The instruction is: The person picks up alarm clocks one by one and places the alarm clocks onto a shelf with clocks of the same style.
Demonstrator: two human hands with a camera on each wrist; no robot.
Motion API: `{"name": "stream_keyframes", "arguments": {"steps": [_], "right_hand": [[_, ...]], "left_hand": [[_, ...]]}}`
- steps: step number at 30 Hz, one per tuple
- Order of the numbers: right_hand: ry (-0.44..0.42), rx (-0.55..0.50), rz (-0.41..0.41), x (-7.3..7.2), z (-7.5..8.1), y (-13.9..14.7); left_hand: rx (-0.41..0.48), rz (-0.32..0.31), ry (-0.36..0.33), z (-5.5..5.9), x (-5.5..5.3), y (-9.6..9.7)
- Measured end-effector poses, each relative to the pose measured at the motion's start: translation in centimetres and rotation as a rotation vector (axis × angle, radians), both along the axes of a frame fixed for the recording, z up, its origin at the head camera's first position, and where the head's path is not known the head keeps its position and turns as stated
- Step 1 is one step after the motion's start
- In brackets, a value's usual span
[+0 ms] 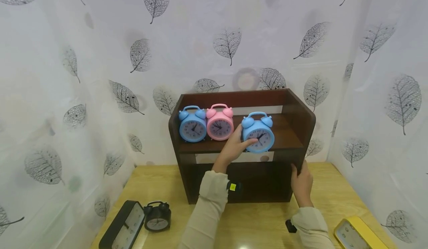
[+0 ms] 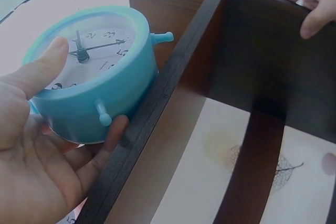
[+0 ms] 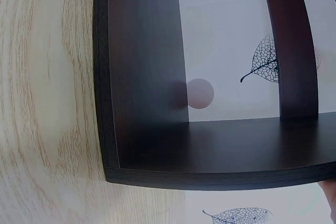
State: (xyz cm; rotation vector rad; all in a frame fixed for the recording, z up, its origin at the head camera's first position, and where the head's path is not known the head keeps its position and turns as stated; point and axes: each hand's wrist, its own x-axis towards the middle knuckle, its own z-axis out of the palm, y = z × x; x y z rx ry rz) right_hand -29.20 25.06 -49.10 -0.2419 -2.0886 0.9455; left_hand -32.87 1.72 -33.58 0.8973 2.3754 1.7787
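My left hand (image 1: pixel 232 146) grips a light blue twin-bell alarm clock (image 1: pixel 266 145), its thumb across the front and its fingers around the side and back. In the left wrist view the clock (image 2: pixel 105 106) is at the front edge of the upper board of a dark brown two-tier shelf (image 1: pixel 301 111); whether it bears on the board I cannot tell. A blue alarm clock (image 1: pixel 193 130) and a pink alarm clock (image 1: pixel 220 128) stand side by side on that tier's left. My right hand (image 1: pixel 302 186) holds the shelf's right side panel low down; in the right wrist view it barely shows.
On the wooden table (image 1: pixel 247 223), a black rectangular clock (image 1: pixel 122 223) and a small black twin-bell clock (image 1: pixel 158 217) stand at front left. A yellow rectangular clock (image 1: pixel 359 234) is at front right. Leaf-patterned curtains (image 1: pixel 200 37) hang behind and beside the table.
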Motion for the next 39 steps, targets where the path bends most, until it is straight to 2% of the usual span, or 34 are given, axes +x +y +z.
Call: {"name": "stream_keyframes", "arguments": {"steps": [8, 24, 35, 39], "right_hand": [[-0.001, 0.002, 0.001, 0.2, -0.1, -0.1], [-0.002, 0.001, 0.002, 0.0, -0.4, 0.0], [-0.005, 0.005, -0.004, 0.0, -0.2, 0.1], [0.011, 0.012, -0.007, -0.1, -0.4, 0.1]], "left_hand": [[-0.03, 0.054, 0.006, -0.1, -0.2, 0.4], [0.027, 0.095, -0.003, -0.5, -0.6, 0.9], [-0.016, 0.185, 0.016, -0.3, -0.8, 1.4], [-0.031, 0.207, 0.044, -0.3, -0.8, 1.5]]}}
